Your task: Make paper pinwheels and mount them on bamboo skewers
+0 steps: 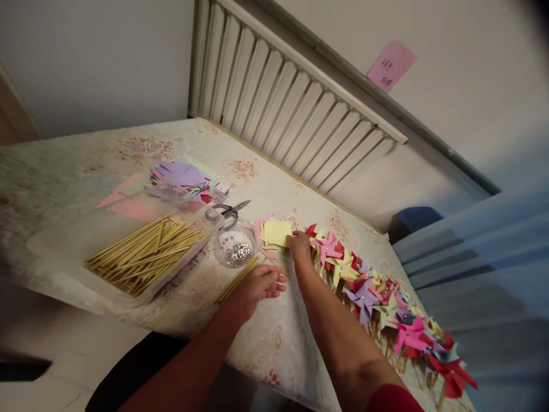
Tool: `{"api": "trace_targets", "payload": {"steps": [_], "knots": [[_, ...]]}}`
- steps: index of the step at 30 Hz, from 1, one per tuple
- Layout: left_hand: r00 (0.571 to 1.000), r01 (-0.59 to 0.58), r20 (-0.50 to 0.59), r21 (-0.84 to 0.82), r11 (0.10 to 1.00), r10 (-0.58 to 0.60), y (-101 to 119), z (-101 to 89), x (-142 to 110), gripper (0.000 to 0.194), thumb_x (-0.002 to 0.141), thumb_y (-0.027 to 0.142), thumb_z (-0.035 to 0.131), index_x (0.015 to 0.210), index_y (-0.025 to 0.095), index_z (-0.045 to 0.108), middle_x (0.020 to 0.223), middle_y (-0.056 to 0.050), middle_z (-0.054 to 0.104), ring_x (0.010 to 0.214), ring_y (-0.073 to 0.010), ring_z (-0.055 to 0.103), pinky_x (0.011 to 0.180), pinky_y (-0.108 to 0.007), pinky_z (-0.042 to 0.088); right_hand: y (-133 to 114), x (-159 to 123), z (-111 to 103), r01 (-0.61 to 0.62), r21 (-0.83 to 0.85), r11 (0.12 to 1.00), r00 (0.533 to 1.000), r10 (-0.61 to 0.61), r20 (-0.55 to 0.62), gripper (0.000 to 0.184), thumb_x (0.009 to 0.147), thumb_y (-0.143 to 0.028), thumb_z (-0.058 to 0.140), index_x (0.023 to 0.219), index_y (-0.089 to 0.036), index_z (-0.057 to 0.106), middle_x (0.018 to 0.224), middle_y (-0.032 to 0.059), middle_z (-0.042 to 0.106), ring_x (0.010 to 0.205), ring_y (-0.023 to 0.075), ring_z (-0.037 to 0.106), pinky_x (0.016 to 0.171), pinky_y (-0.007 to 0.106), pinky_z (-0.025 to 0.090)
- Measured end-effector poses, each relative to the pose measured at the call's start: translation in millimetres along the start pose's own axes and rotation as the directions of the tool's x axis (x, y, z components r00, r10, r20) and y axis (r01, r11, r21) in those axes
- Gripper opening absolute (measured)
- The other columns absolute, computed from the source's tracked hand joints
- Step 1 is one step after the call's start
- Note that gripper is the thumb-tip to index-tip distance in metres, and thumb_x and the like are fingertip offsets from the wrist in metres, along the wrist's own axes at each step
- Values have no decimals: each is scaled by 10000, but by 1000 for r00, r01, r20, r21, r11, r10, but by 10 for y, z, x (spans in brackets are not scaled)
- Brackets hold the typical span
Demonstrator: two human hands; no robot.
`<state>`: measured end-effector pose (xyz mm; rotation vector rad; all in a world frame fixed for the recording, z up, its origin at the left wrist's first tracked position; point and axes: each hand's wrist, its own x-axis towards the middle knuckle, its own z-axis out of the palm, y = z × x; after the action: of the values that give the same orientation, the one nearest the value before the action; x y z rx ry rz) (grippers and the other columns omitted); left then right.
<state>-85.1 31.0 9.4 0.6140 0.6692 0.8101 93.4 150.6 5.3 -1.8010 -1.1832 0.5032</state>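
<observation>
My right hand (299, 245) reaches over the table, thumb and fingers closed on the right edge of a yellow paper square (278, 233). That square lies on top of a small stack of similar pale sheets. My left hand (262, 284) hovers lower and to the left, palm turned inward, its fingers stretched out around nothing. Beside it several thin wooden sticks (237, 280) lie on the tablecloth. Just beyond is a clear round dish (222, 250) holding small shiny metal pieces (238, 254). Finished paper pinwheels (364, 298) on sticks fill the right side of the table.
Dark-handled scissors (229, 213) lie behind the dish, next to a small white box (221, 189). A clear plastic bin (128, 300) of wooden sticks (148, 254) stands at left. Coloured paper pieces (180, 173) are piled behind it. A radiator (291, 103) lines the wall; a blue curtain (467, 274) hangs right.
</observation>
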Motion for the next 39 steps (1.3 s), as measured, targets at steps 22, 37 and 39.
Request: {"api": "trace_targets", "payload": {"steps": [22,37,39], "knots": [[1000,21,-5,40,999,-20,9,56,-5,309,767,355,681,963,130,602,955,-100,686,769,-164,652,745,-311,464,343,-244,238,685,-466,560,722,-440,534,499,969,-320,436,1399,-66,436,1502,224,370,1439,300,273,1150,495,258],[999,41,-20,75,996,-40,-8,126,3,288,747,341,677,938,140,598,924,-83,684,753,-159,653,725,-301,461,320,-276,202,669,-448,593,722,-375,582,640,912,-411,553,1461,-136,372,1567,188,251,1469,320,169,1161,533,177],[999,40,-11,79,996,-39,-25,125,19,298,740,348,679,940,143,597,930,-83,683,760,-162,653,731,-303,461,300,-247,172,650,-411,640,725,-358,589,678,869,-412,609,1453,-144,390,1562,187,264,1466,327,179,1157,545,182]]}}
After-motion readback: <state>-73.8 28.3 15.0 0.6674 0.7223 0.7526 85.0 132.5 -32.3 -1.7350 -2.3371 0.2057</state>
